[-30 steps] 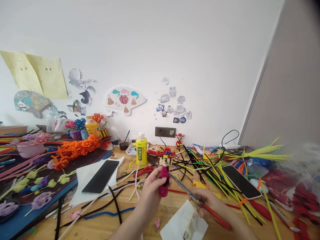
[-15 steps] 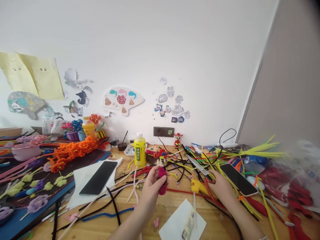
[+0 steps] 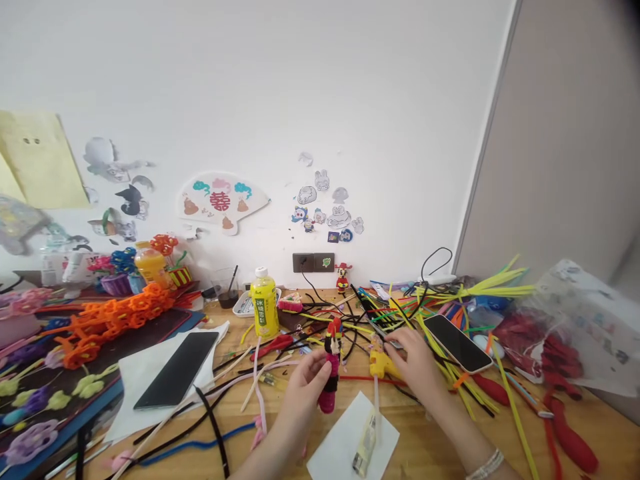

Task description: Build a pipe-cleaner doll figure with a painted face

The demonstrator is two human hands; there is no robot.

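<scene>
My left hand is closed around a small pipe-cleaner doll with a magenta body, dark hair and a red-and-blue headpiece. The doll stands upright in the grip, its head turned to the side. My right hand is closed on scissors; their blades point up and left, and the handles are mostly hidden by the fingers. Just beside that hand lies a yellow glue gun with a clear glue stick hanging toward a white paper sheet. A lighter-like tube rests on the sheet.
Loose pipe cleaners litter the table. A yellow bottle and a black phone are at left; another phone lies right. A red-hatted doll stands by the wall. Orange pipe-cleaner flowers lie far left.
The view has swung right. The doll has turned from facing front to sideways in my left hand. My right hand has drawn nearer the glue gun, and less of the scissors shows.
</scene>
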